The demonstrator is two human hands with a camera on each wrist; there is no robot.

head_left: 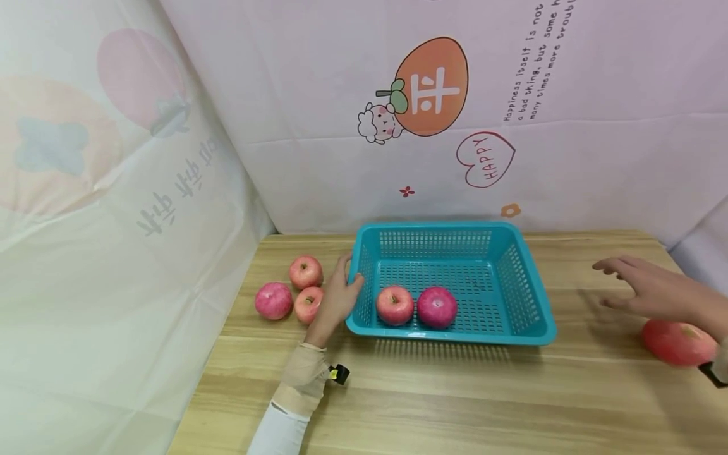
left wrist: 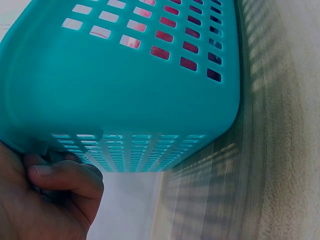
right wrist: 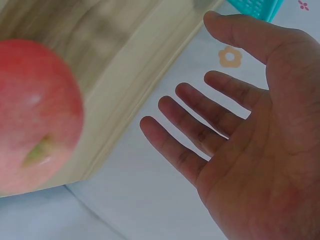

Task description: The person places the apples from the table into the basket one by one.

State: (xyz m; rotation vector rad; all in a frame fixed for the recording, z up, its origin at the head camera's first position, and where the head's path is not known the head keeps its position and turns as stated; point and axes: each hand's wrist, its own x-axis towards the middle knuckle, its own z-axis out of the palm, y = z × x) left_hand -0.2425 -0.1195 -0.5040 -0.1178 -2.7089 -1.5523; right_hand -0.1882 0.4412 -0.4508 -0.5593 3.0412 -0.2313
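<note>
We are seeing the left hand (head_left: 337, 303) gripping a teal basket (head_left: 517, 287) at its left rim, the fingers wrapping that rim; the left wrist view is showing the hold close up. The basket is sitting by the far edge of the table (head_left: 432, 404), roughly midway between the far corners. Inside, we are counting two apples — a pale red apple (head_left: 395, 305) and a deep pink apple (head_left: 436, 308) — lying side by side toward the basket's near left corner. Outside, three more are clustering near the table's far left corner: a rear apple (head_left: 305, 272), a purplish-pink apple (head_left: 273, 301) closer to the left edge, and a third apple (head_left: 308, 304) that the left hand is partly covering. Toward the right edge, the right hand (head_left: 654, 291) is hovering above the table, its fingers standing apart and its palm bare. A red apple (head_left: 677, 342) is lying near that edge, showing just below the right hand in the head view. Behind the far edge a white cloth (head_left: 318, 177) is hanging, carrying an orange fruit print (head_left: 455, 66) and a red heart (head_left: 486, 159).
</note>
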